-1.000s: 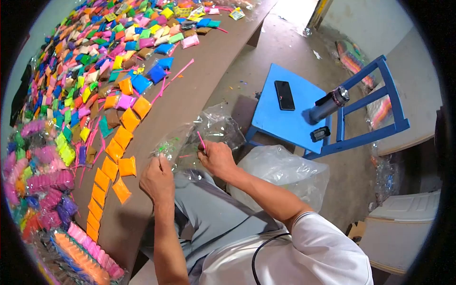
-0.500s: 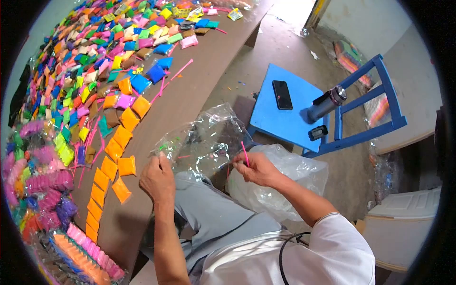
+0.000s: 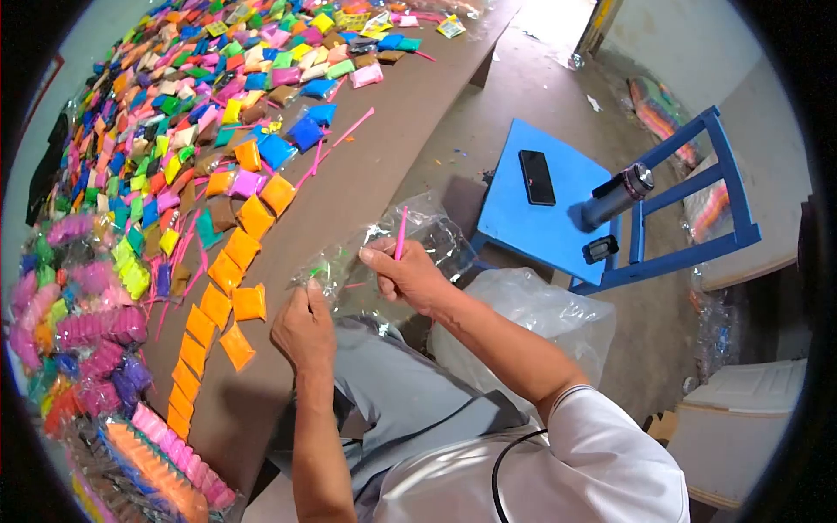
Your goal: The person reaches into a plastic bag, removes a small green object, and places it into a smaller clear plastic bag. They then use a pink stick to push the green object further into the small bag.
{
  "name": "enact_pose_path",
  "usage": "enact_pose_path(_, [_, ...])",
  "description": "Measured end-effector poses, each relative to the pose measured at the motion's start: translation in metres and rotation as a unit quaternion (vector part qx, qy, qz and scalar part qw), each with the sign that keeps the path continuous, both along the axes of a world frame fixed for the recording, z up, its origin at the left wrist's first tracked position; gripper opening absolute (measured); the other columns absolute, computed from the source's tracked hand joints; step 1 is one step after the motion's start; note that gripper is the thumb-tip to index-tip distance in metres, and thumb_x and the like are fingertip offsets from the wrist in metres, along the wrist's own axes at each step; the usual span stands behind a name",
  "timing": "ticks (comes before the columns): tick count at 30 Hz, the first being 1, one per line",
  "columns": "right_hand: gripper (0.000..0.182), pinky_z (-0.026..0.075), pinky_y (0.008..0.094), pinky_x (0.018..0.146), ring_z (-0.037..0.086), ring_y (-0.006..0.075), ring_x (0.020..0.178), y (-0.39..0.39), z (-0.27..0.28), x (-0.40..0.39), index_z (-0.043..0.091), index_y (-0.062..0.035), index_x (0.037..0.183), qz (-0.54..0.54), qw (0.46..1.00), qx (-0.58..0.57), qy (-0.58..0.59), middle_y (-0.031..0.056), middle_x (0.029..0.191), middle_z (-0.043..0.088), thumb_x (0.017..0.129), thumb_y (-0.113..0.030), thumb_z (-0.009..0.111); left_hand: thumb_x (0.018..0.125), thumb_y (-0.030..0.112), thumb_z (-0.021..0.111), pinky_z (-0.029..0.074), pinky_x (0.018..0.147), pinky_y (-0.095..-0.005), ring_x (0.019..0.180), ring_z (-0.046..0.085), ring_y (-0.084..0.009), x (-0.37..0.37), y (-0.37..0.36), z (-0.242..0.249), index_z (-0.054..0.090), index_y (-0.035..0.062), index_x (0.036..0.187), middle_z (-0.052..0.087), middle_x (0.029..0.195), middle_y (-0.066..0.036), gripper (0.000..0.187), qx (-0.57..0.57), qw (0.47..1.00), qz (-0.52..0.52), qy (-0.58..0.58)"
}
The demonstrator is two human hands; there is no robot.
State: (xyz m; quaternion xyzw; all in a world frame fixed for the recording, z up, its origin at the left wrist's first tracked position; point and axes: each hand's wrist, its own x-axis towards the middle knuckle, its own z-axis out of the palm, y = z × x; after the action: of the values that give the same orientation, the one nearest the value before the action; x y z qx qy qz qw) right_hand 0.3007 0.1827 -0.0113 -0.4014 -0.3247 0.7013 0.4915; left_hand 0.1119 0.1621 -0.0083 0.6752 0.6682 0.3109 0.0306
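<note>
The clear plastic bag stretches from the left hand, which pinches its edge, toward 2 o'clock; nearer its middle, the right hand grips a pink stick pointing toward 12.

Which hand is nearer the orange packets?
Left. The left hand is just right of the orange packets, pinching the clear bag; the right hand is farther right, holding a pink stick.
</note>
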Motion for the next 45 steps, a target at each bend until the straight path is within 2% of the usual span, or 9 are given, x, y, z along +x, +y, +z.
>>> enact_pose_path(5, [0.032, 0.038, 0.0219, 0.047, 0.053, 0.0055, 0.058, 0.009, -0.002, 0.003, 0.061, -0.0080, 0.088, 0.037, 0.997, 0.040, 0.056, -0.0031, 0.068, 0.054, 0.096, -0.039, 0.061, 0.098, 0.032, 0.051, 0.041, 0.057, -0.0517, 0.063, 0.056, -0.0417, -0.001, -0.001, 0.003, 0.055, 0.0022, 0.071, 0.056, 0.065, -0.020, 0.041, -0.005, 1.000, -0.001, -0.014])
enact_pose_path(9, [0.037, 0.042, 0.0235, 0.054, 0.058, 0.0107, 0.066, 0.008, -0.004, 0.000, 0.057, -0.0063, 0.087, 0.032, 0.996, 0.054, 0.063, 0.0052, 0.090, 0.060, 0.101, -0.040, 0.052, 0.098, 0.032, 0.050, 0.041, 0.057, -0.0517, 0.063, 0.057, -0.0418, 0.000, -0.001, 0.002, 0.056, 0.0022, 0.071, 0.057, 0.065, -0.020, 0.041, 0.002, 1.000, -0.005, -0.013])
enact_pose_path(11, [0.036, 0.044, 0.0245, 0.056, 0.064, 0.0148, 0.075, 0.008, -0.010, -0.004, 0.056, -0.0056, 0.096, 0.048, 0.988, 0.062, 0.135, 0.0103, 0.106, 0.062, 0.102, -0.040, 0.049, 0.098, 0.032, 0.051, 0.041, 0.057, -0.0515, 0.063, 0.057, -0.0418, 0.000, -0.001, 0.003, 0.056, 0.0021, 0.070, 0.057, 0.065, -0.020, 0.041, 0.003, 1.000, -0.005, -0.015])
enact_pose_path(17, [0.041, 0.047, 0.0266, 0.059, 0.068, 0.0209, 0.084, 0.008, -0.001, -0.013, 0.054, -0.0042, 0.109, 0.065, 0.974, 0.030, 0.213, 0.0193, 0.123, 0.062, 0.102, -0.043, 0.045, 0.098, 0.031, 0.051, 0.041, 0.056, -0.0507, 0.062, 0.057, -0.0412, -0.001, 0.000, 0.002, 0.056, 0.0018, 0.069, 0.057, 0.064, -0.019, 0.041, 0.012, 0.999, -0.016, -0.036])
enact_pose_path(27, [0.038, 0.049, 0.0284, 0.059, 0.068, 0.0222, 0.079, 0.014, -0.020, -0.013, 0.057, -0.0033, 0.106, 0.073, 0.959, -0.016, 0.273, 0.0203, 0.114, 0.065, 0.102, -0.039, 0.045, 0.098, 0.032, 0.052, 0.041, 0.055, -0.0503, 0.062, 0.057, -0.0410, -0.002, -0.002, 0.005, 0.054, 0.0019, 0.067, 0.057, 0.064, -0.019, 0.043, 0.005, 0.999, -0.020, -0.034])
enact_pose_path(32, [0.031, 0.051, 0.0330, 0.071, 0.066, 0.0259, 0.092, 0.015, -0.026, -0.010, 0.057, -0.0050, 0.098, 0.035, 0.978, -0.011, 0.206, 0.0185, 0.113, 0.065, 0.101, -0.034, 0.045, 0.097, 0.033, 0.052, 0.041, 0.056, -0.0496, 0.062, 0.056, -0.0414, -0.003, -0.003, 0.008, 0.053, 0.0014, 0.068, 0.056, 0.064, -0.020, 0.044, -0.005, 0.998, -0.022, -0.066])
enact_pose_path(38, [0.023, 0.053, 0.0374, 0.081, 0.064, 0.0328, 0.108, 0.008, 0.001, -0.007, 0.052, -0.0064, 0.100, -0.001, 0.971, -0.062, 0.229, 0.0199, 0.116, 0.064, 0.100, -0.029, 0.049, 0.096, 0.035, 0.055, 0.043, 0.060, -0.0471, 0.067, 0.058, -0.0398, -0.005, -0.012, 0.016, 0.056, 0.0003, 0.073, 0.059, 0.068, -0.019, 0.042, -0.016, 0.996, -0.031, -0.077])
enact_pose_path(41, [0.023, 0.056, 0.0333, 0.075, 0.067, 0.0234, 0.089, 0.002, 0.017, -0.001, 0.048, -0.0061, 0.107, -0.018, 0.987, -0.050, 0.155, 0.0169, 0.114, 0.064, 0.101, -0.028, 0.046, 0.095, 0.035, 0.058, 0.044, 0.062, -0.0454, 0.070, 0.059, -0.0376, -0.010, -0.019, 0.019, 0.059, 0.0003, 0.076, 0.060, 0.073, -0.018, 0.039, -0.037, 0.994, -0.033, -0.102])
enact_pose_path(45, [0.023, 0.056, 0.0340, 0.073, 0.068, 0.0227, 0.088, -0.010, 0.021, 0.007, 0.048, -0.0055, 0.105, -0.025, 0.994, -0.045, 0.098, 0.0165, 0.114, 0.064, 0.102, -0.028, 0.044, 0.092, 0.034, 0.063, 0.047, 0.065, -0.0429, 0.074, 0.061, -0.0338, -0.012, -0.031, 0.036, 0.060, 0.0010, 0.080, 0.062, 0.083, -0.014, 0.035, -0.063, 0.992, -0.040, -0.102])
